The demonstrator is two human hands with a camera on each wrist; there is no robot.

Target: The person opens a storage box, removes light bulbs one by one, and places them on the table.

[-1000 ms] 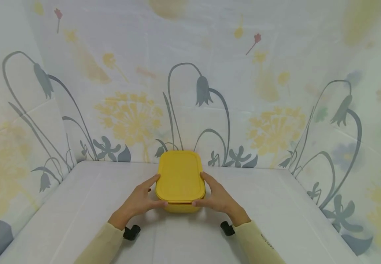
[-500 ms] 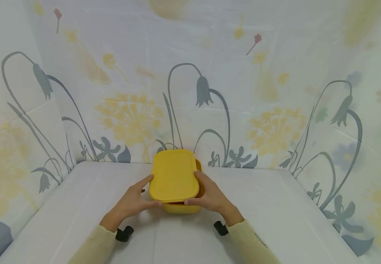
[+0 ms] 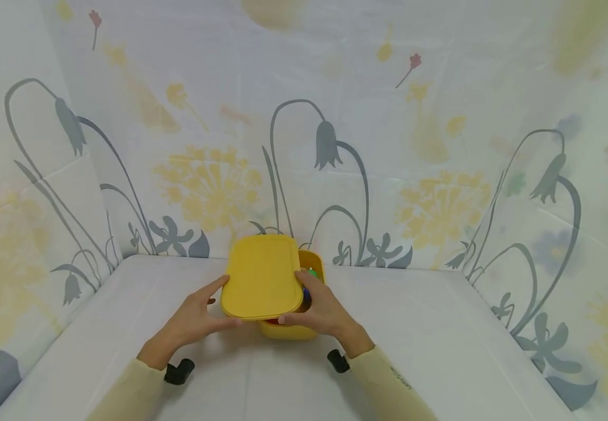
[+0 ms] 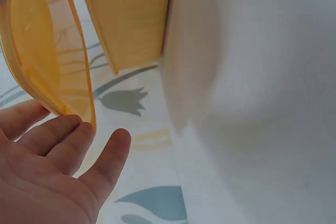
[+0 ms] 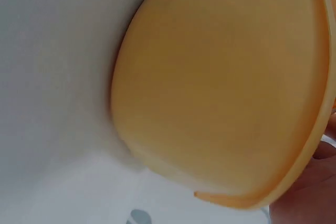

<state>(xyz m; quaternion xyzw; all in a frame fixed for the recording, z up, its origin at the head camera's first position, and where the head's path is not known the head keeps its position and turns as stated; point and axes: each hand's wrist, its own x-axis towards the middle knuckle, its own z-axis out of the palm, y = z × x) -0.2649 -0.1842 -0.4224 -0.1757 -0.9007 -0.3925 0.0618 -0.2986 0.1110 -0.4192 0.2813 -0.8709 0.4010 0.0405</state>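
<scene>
Both hands hold a yellow plastic lid (image 3: 263, 278) by its opposite sides, raised over a yellow food container (image 3: 288, 333) and shifted left of it. My left hand (image 3: 190, 318) grips the lid's left edge; the left wrist view shows fingertips against the rim of the lid (image 4: 31, 35), apart from the container wall (image 4: 131, 19). At the lid's right edge, my right hand (image 3: 330, 310) pinches it between thumb and fingers. Through the uncovered right side of the container, a green thing (image 3: 311, 272) and a blue thing (image 3: 306, 294) show; the lid hides most of the inside.
The container stands on a white-covered table (image 3: 414, 351), close to a flower-patterned backdrop (image 3: 304, 175) behind it. Similar patterned sheets rise at left and right. Black wrist-worn devices (image 3: 180, 372) sit at the cuffs of both sleeves.
The lid has come off the container and moved left with both hands, opening a gap on the right where contents show. The container has stayed roughly in place.
</scene>
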